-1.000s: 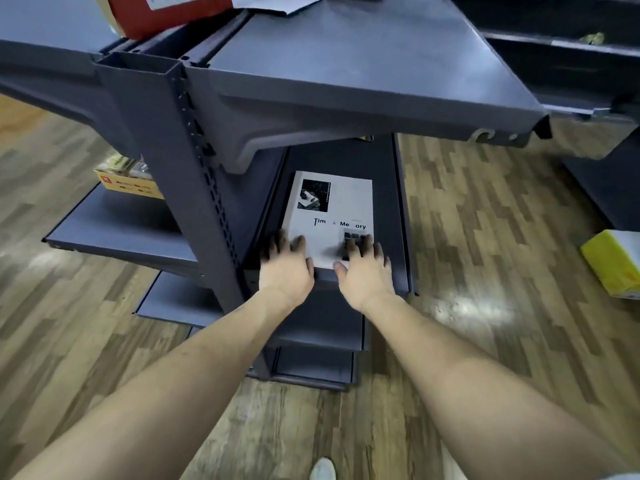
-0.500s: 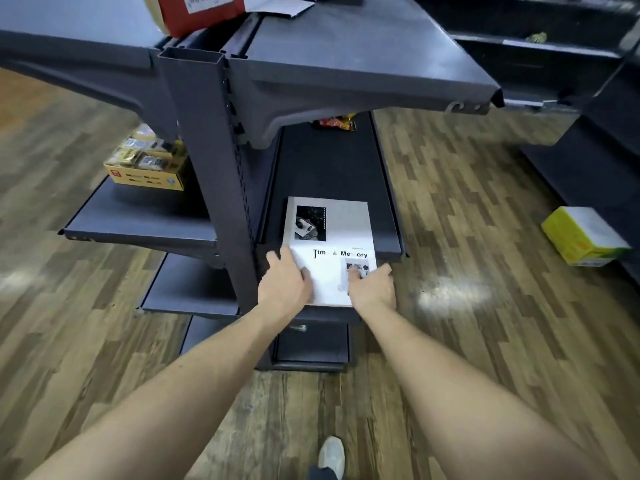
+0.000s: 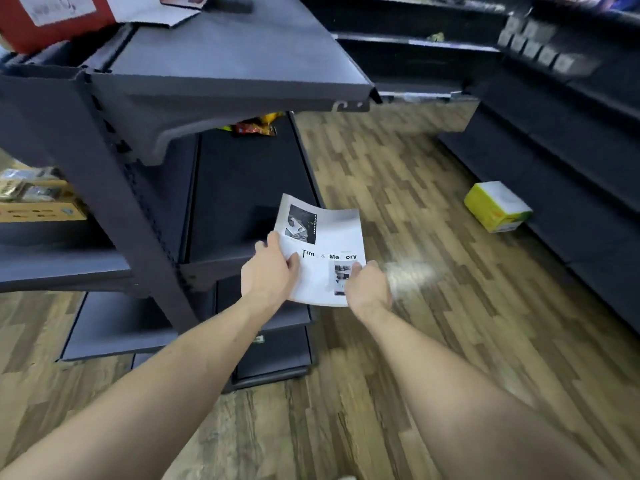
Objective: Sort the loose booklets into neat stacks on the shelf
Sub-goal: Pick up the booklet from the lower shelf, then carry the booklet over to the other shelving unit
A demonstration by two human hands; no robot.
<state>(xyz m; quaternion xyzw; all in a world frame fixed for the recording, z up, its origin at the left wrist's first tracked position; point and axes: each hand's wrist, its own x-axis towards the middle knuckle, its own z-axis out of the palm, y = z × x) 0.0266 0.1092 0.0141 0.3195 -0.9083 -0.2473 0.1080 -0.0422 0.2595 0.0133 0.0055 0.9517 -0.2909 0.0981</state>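
Note:
A white booklet [image 3: 322,237] with black photos and the title "Time & Memory" is held in the air past the front right corner of the dark middle shelf [image 3: 242,188]. My left hand [image 3: 268,271] grips its left edge, thumb on the cover. My right hand [image 3: 367,285] grips its lower right corner. The booklet bends slightly and tilts to the right, partly over the wooden floor. It may be more than one booklet; I cannot tell.
A dark upper shelf [image 3: 221,64] overhangs, with a red box [image 3: 48,19] on it. Snack packets [image 3: 254,126] lie at the back of the middle shelf. A yellow-and-white box [image 3: 497,206] sits on the floor beside dark shelving [image 3: 568,161] on the right. A yellow carton [image 3: 38,202] sits at left.
The booklet lay flat on the middle shelf under both hands. Both hands have gripped it, pulled it off the shelf front and lifted it to the right.

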